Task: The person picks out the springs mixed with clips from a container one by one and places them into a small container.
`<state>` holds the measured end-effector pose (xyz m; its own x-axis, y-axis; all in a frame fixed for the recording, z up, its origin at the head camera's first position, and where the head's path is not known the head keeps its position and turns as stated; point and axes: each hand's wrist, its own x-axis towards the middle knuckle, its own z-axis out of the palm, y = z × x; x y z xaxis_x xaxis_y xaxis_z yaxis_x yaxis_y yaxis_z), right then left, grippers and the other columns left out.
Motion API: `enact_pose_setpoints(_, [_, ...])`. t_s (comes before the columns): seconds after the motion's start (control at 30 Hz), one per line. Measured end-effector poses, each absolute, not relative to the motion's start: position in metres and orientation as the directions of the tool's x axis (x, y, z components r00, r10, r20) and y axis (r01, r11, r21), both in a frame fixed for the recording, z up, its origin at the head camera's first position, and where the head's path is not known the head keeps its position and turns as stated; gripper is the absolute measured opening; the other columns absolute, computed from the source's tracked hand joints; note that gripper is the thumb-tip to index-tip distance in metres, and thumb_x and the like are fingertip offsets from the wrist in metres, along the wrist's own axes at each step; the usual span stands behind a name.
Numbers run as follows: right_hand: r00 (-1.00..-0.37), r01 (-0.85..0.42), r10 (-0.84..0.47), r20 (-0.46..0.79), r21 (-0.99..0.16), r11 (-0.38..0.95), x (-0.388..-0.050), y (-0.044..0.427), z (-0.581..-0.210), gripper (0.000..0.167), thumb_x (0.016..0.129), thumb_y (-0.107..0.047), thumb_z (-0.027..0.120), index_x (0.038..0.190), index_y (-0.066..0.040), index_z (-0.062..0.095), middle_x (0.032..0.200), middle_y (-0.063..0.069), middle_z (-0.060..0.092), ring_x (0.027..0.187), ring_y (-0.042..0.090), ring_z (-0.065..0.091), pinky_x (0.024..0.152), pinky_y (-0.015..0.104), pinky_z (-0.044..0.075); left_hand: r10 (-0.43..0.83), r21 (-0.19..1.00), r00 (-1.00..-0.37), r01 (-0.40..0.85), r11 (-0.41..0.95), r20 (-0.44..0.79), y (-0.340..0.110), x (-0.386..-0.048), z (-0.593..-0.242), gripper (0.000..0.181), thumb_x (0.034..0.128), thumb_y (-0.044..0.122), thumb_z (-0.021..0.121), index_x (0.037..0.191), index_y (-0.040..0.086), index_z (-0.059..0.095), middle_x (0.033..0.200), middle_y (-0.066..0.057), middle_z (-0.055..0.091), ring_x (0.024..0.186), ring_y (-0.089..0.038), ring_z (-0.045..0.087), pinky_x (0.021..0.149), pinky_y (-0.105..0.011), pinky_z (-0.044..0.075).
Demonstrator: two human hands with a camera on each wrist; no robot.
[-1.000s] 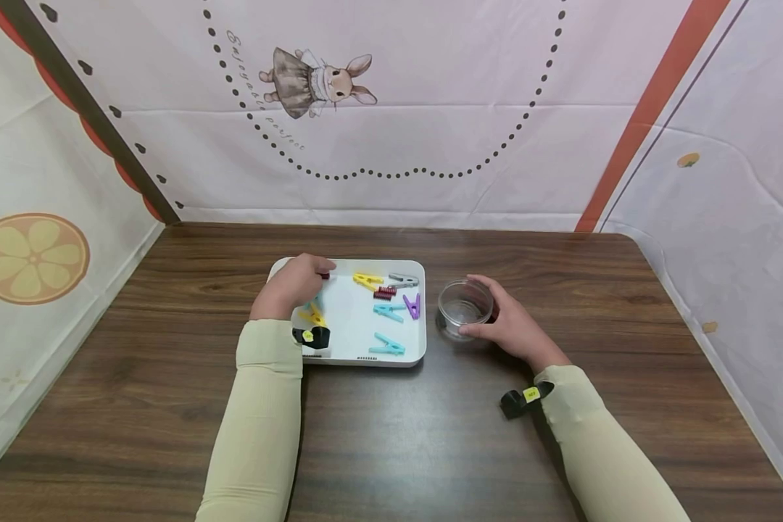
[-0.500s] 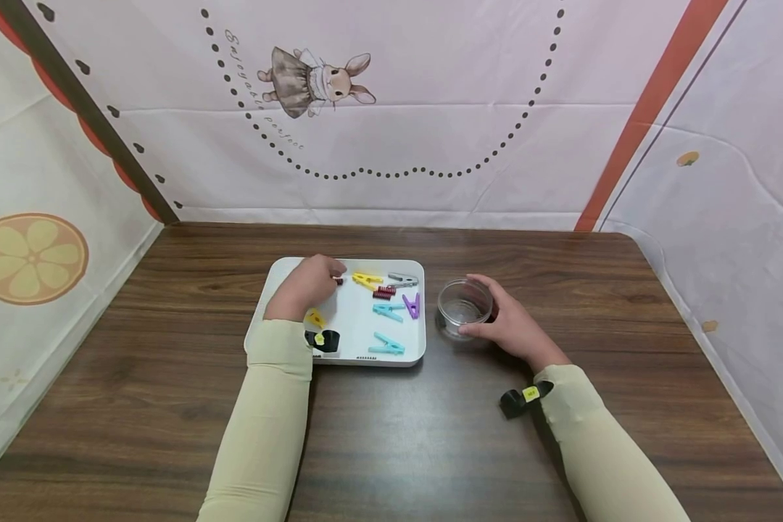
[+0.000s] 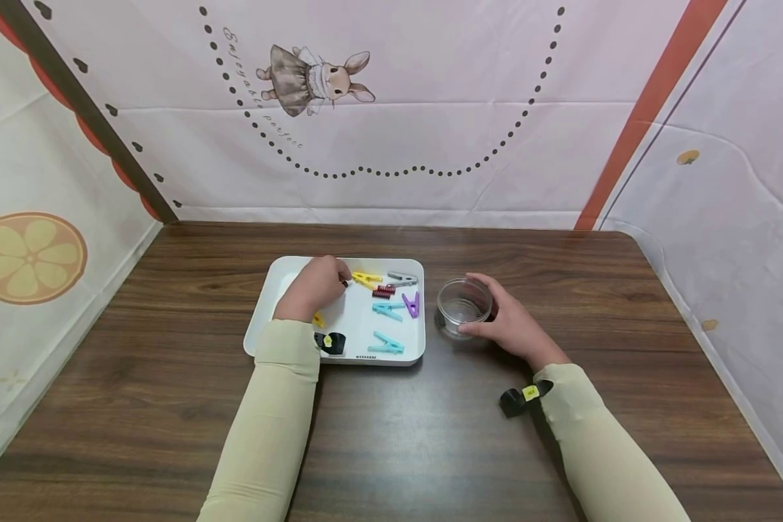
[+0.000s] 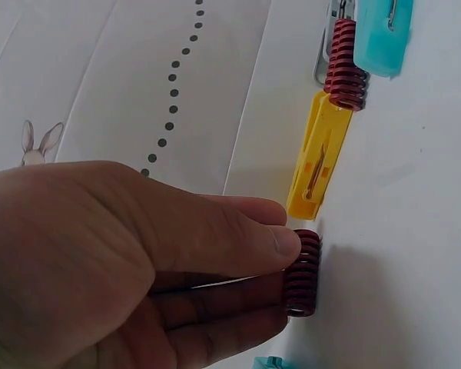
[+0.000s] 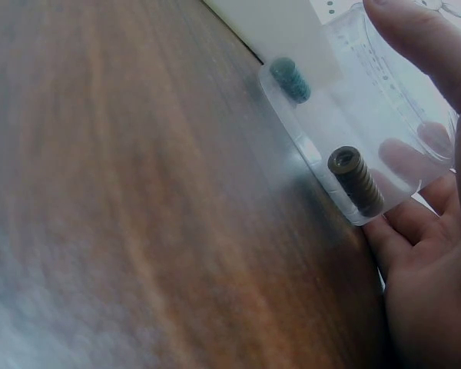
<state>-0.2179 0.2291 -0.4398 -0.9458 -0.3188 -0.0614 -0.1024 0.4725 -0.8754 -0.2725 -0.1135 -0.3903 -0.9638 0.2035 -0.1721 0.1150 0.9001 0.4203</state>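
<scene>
My left hand (image 3: pixel 315 285) is over the white tray (image 3: pixel 261 319), pinching a dark red coil spring (image 4: pixel 302 277) between thumb and fingers. Just past it, in the left wrist view, lies a yellow clothespin (image 4: pixel 316 161), with another red spring (image 4: pixel 344 65) touching its far end. My right hand (image 3: pixel 514 322) holds a clear round container (image 3: pixel 463 303) from its right side, thumb in front and fingers behind. Through the container's wall, the right wrist view shows a brownish spring (image 5: pixel 355 181) and a greenish one (image 5: pixel 290 80).
Other clothespins lie about the tray: light blue (image 3: pixel 388 343), purple (image 3: pixel 412 304) and grey (image 3: pixel 402 279). Part of a second yellow clothespin (image 3: pixel 318 320) shows beside the left wrist. The brown wooden table (image 3: pixel 391 435) ends at a printed cloth (image 3: pixel 431 145) behind.
The left hand has moved right and slightly nearer across the tray, carrying the red spring toward the yellow clothespin. The right hand and container have stayed in place.
</scene>
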Motion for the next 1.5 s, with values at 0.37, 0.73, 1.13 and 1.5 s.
enact_pose_setpoints(0.37, [-0.943, -0.111, -0.327, -0.057, -0.874, 0.472, -0.219, 0.23, -0.442, 0.091, 0.072, -0.044, 0.083, 0.147, -0.034, 0.031, 0.148, -0.006, 0.045, 0.134, 0.02, 0.043, 0.111, 0.05, 0.032, 0.229, 0.433, -0.944, 0.109, 0.895, -0.236, -0.113, -0.271, -0.392, 0.025, 0.0876, -0.002, 0.051, 0.098, 0.008, 0.072, 0.105, -0.009, 0.067, 0.093, -0.025, 0.055, 0.081, -0.037, 0.047])
enact_pose_setpoints(0.73, [-0.943, -0.124, -0.33, -0.042, -0.876, 0.466, -0.218, 0.23, -0.44, 0.094, 0.072, -0.044, 0.084, 0.148, -0.031, 0.031, 0.149, -0.004, 0.044, 0.133, 0.021, 0.044, 0.111, 0.049, 0.032, 0.243, 0.437, -0.941, 0.12, 0.891, -0.238, -0.114, -0.269, -0.391, 0.016, 0.0872, 0.001, 0.059, 0.088, 0.009, 0.073, 0.097, -0.008, 0.067, 0.085, -0.024, 0.055, 0.072, -0.034, 0.047])
enact_pose_setpoints(1.13, [-0.942, -0.123, -0.333, -0.046, -0.875, 0.468, -0.219, 0.229, -0.44, 0.095, 0.072, -0.044, 0.083, 0.149, -0.03, 0.03, 0.149, -0.003, 0.044, 0.135, 0.021, 0.043, 0.111, 0.05, 0.031, 0.262, 0.464, -0.934, 0.126, 0.877, -0.243, -0.11, -0.267, -0.383, 0.014, 0.089, 0.006, 0.062, 0.096, 0.011, 0.074, 0.103, -0.006, 0.068, 0.09, -0.023, 0.056, 0.075, -0.034, 0.047])
enact_pose_setpoints(1.5, [-0.942, -0.127, -0.333, -0.039, -0.877, 0.464, -0.218, 0.229, -0.439, 0.095, 0.072, -0.043, 0.084, 0.149, -0.029, 0.03, 0.149, -0.002, 0.044, 0.134, 0.022, 0.044, 0.111, 0.05, 0.032, 0.29, 0.468, -0.939, 0.175, 0.866, -0.184, -0.107, -0.263, -0.371, 0.017, 0.0907, 0.009, 0.063, 0.103, 0.008, 0.073, 0.102, -0.006, 0.069, 0.087, -0.022, 0.057, 0.077, -0.034, 0.048])
